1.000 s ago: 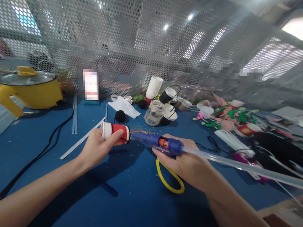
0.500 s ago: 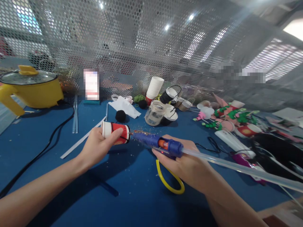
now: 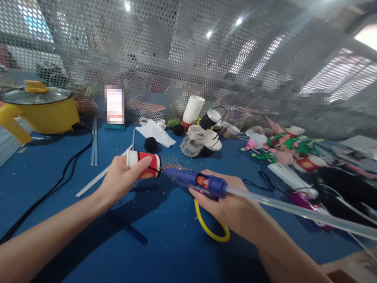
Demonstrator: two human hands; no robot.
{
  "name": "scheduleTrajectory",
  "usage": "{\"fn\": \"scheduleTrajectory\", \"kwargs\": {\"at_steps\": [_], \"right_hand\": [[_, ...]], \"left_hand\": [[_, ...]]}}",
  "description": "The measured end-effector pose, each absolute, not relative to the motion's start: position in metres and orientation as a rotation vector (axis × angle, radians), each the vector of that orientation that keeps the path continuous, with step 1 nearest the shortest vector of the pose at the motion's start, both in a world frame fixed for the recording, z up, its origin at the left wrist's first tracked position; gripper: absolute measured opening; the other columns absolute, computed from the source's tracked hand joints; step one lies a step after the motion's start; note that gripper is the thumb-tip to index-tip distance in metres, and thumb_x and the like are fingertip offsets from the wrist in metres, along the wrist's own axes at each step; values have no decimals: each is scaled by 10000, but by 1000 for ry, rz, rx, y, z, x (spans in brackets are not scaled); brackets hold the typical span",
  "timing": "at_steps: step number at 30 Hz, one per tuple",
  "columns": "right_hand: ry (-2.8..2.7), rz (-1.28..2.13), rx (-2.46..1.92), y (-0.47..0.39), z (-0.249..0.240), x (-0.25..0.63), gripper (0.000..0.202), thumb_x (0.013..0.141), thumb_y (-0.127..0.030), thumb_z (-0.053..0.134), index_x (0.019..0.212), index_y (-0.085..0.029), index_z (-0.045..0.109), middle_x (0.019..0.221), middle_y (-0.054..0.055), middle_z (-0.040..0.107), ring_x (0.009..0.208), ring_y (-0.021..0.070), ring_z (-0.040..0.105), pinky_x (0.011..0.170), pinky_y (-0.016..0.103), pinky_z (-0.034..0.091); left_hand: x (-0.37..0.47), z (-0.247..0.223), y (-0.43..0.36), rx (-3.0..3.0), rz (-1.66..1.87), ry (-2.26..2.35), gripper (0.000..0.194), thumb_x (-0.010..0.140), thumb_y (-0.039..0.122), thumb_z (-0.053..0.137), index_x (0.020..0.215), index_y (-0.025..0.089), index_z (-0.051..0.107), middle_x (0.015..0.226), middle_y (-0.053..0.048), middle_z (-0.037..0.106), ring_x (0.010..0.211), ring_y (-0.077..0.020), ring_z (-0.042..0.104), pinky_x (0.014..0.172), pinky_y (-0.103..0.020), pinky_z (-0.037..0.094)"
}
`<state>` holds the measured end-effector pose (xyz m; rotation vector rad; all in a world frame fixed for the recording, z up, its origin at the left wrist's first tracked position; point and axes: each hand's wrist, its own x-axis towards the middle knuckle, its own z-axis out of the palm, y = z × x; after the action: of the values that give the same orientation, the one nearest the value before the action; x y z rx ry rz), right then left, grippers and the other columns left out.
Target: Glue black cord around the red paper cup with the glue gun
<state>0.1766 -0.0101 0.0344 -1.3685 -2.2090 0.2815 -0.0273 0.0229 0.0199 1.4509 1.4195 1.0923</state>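
My left hand (image 3: 122,177) is wrapped round a red and white paper cup (image 3: 151,167), held on its side with the base toward the right. Black cord runs along the cup's base edge and across its side. In my right hand (image 3: 226,200) is a blue glue gun (image 3: 188,177), with a long clear glue stick (image 3: 265,199) coming out of its back. The gun's nozzle points left, at the cup's base edge; whether they touch is too small to tell. A yellow loop (image 3: 210,228) shows below my right hand.
Behind stand a glass jar (image 3: 193,142), stacked white cups (image 3: 193,109) and a black yarn ball (image 3: 150,144). A yellow pot (image 3: 50,114) with a black cable is at the left. Craft flowers (image 3: 277,147) and a white tool (image 3: 291,179) lie right.
The cup has turned slightly in my left hand, so more of the gold print shows, and my left thumb has shifted a little. The glue gun stays almost in place.
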Motion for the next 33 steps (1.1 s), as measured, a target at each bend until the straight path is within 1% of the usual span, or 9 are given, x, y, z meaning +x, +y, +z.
{"fn": "scheduleTrajectory", "kwargs": {"at_steps": [3,8,11,14,19,23,26,29,33], "right_hand": [[-2238,305,-1365,-10,34,177,153,726,-193,521,597,-205,440,566,-29,528,484,99,461,481,216,368],[-2245,298,-1333,-9,33,179,142,740,-188,510,616,-207,443,572,-23,527,494,101,467,493,218,369],[-2220,288,-1349,-9,33,180,150,753,-191,499,615,-205,442,561,-20,519,480,95,458,487,212,367],[-2264,281,-1324,-10,34,180,117,750,-197,500,638,-202,468,578,-7,537,497,104,475,494,217,372],[-2251,256,-1316,-10,35,179,109,752,-187,487,645,-203,499,581,2,547,500,110,487,497,218,388],[-2230,260,-1307,-10,35,179,114,747,-183,507,636,-204,495,582,-4,547,507,108,493,512,216,401],[-2247,233,-1286,-11,37,178,125,746,-167,500,627,-200,517,564,-5,544,483,103,486,485,209,401],[-2253,143,-1225,-11,39,178,159,763,-146,462,646,-192,559,555,3,549,459,99,486,459,199,405],[-2279,31,-1151,-10,39,179,137,747,-133,483,683,-171,598,550,12,549,458,100,493,455,193,412]], "left_hand": [[-28,18,24,1461,1063,1421,307,689,382,550,495,143,541,384,57,393,341,-57,276,312,-184,190],[-27,20,22,1451,1085,1433,334,675,375,561,434,163,470,342,85,309,307,-44,195,295,-193,139],[-26,23,21,1440,1104,1408,336,661,366,580,415,172,459,323,84,315,299,-49,219,294,-196,147],[-25,24,21,1431,1131,1423,324,649,348,597,410,176,464,311,82,315,299,-54,230,290,-201,134],[-25,23,21,1478,1145,1411,264,664,345,588,480,160,548,349,75,360,324,-53,233,292,-196,127],[-27,22,20,1511,1148,1420,273,672,345,583,478,157,550,360,69,379,325,-52,230,287,-195,127],[-28,19,19,1543,1150,1421,264,680,356,573,515,150,582,385,61,419,334,-57,268,289,-188,166],[-29,16,19,1592,1151,1401,267,689,374,563,569,141,613,431,44,479,368,-68,337,317,-181,246],[-29,13,21,1643,1164,1390,269,696,374,558,583,139,619,484,23,537,414,-86,403,357,-186,313]]}}
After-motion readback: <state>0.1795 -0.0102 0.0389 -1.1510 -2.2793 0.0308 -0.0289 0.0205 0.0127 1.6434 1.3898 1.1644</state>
